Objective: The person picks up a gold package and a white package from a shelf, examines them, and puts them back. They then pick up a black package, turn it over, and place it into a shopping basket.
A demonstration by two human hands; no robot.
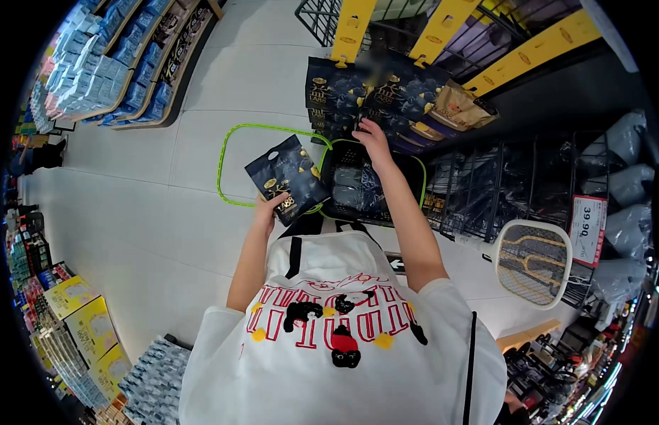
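Note:
My left hand [268,207] grips a dark blue bag [287,177] with gold print by its lower edge, held over the floor beside a black basket. My right hand [373,139] reaches forward and rests on a row of similar dark blue bags [358,92] hanging on the shelf front. Below that hand stands the black shopping basket [414,173] with a green rim, with more dark bags lying inside it.
A green basket handle loop [234,142] lies open over the pale floor. Yellow shelf rails [527,53] run above the hanging bags. A wire rack with a price tag [588,230] stands right. Shelves of blue packs [110,64] line the far left.

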